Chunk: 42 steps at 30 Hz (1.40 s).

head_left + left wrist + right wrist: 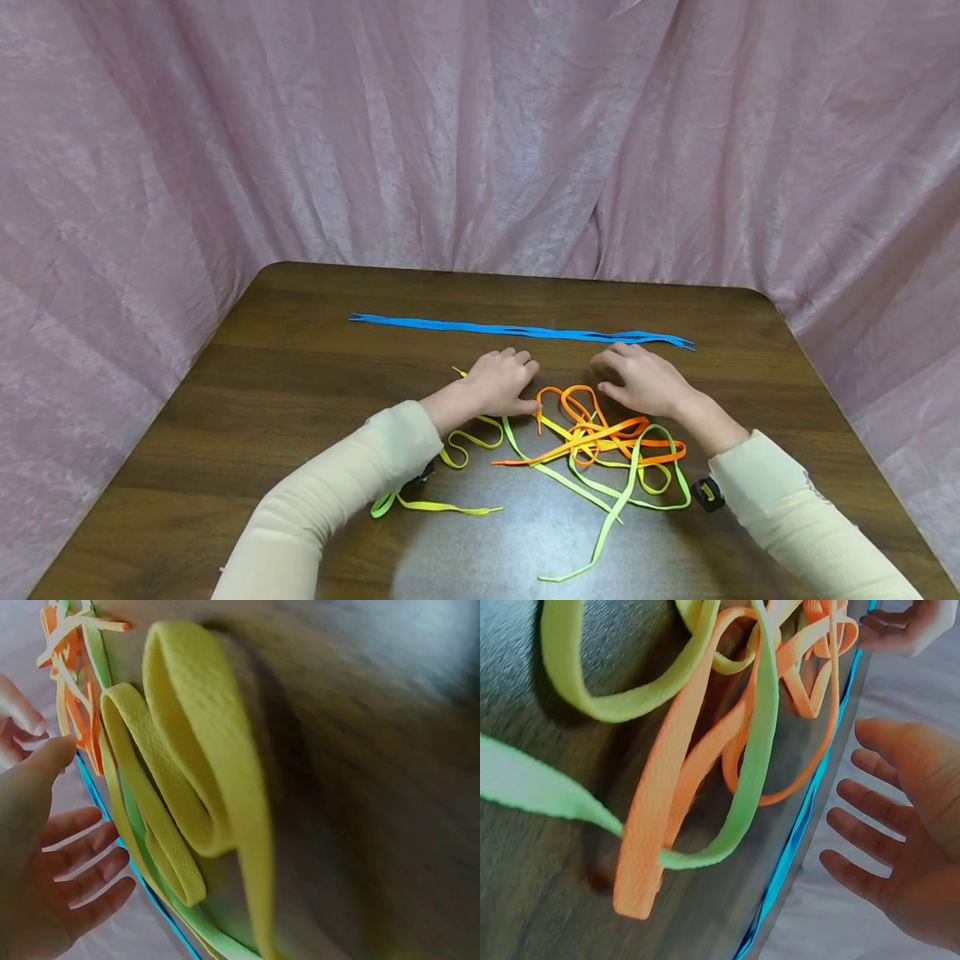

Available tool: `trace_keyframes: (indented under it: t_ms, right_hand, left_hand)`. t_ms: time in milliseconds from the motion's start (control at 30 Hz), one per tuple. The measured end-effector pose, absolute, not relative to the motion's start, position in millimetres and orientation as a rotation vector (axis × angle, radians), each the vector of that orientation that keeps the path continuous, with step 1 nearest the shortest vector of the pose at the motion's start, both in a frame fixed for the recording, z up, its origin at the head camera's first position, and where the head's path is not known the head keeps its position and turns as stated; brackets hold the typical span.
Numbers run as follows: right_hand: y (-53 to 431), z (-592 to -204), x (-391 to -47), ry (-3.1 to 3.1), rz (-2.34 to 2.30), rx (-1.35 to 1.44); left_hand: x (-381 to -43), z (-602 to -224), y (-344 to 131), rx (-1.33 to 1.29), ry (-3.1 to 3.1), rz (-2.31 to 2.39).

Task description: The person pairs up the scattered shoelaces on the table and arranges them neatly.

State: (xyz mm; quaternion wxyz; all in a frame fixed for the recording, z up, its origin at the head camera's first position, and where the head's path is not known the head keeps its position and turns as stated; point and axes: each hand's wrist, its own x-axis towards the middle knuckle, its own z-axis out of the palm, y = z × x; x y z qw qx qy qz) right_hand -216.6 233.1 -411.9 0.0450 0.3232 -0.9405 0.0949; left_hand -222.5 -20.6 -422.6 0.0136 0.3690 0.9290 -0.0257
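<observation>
A tangle of flat shoelaces lies between and below my hands: an orange lace [628,427] looped on top, a light green lace [619,503] and a yellow lace [450,507] spreading out beneath. My left hand [499,383] is at the tangle's left side, its thumb near an orange end; the left wrist view shows its fingers loosely spread with nothing held. At the upper right of the tangle is my right hand [643,381], fingers relaxed and parted, holding nothing. Beyond both hands, blue laces [517,331] lie stretched out side by side. My left forearm hides part of the yellow and green laces.
The dark brown wooden table [300,367] has its far edge just behind the blue laces. A pink curtain [480,142] hangs behind and along both sides. A black wrist device [708,494] sits under the right sleeve.
</observation>
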Motion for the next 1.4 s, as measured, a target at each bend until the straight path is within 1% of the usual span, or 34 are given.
trace_keyframes:
  t_ms: [367, 800, 1400]
  right_hand:
    - [220.6, -415.2, -214.1, -2.827, 0.308, 1.044]
    - [207.4, -416.5, -209.0, -2.818, 0.324, 1.091]
    - [185.8, -417.8, -202.2, -2.825, 0.43, 1.181]
  left_hand:
    - [-221.1, -425.5, -2.0, 1.067, 2.829, -0.175]
    - [-217.9, -428.5, 1.7, 1.048, 2.812, -0.051]
    - [-201.6, -402.1, -28.4, 1.241, 2.957, 0.234]
